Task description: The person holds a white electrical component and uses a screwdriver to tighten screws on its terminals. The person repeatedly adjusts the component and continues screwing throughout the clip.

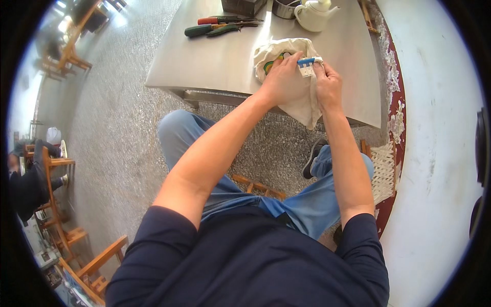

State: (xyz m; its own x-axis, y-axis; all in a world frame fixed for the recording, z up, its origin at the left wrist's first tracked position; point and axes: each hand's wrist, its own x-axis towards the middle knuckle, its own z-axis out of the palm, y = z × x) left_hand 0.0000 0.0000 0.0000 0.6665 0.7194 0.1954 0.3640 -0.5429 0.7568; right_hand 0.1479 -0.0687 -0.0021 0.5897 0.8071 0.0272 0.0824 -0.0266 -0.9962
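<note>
A crumpled cream cloth (302,105), looking like a bag, lies at the near edge of the table and hangs over it. Yellow, green and dark curves show on it, as a print or loops; I cannot tell which. My left hand (280,82) grips the cloth from the left, its fingertips beside a small blue strip with white blocks (307,62). At the strip's right end, my right hand (329,88) pinches it between thumb and fingers, together with the cloth's edge. The fingers partly hide the strip's ends.
Red- and green-handled hand tools (217,26) lie at the table's far left. A dark box (244,7), a metal pot (284,9) and a cream teapot (316,15) stand at the back. A white wall (434,153) rises on the right; wooden chairs (97,261) are at left, with a seated person.
</note>
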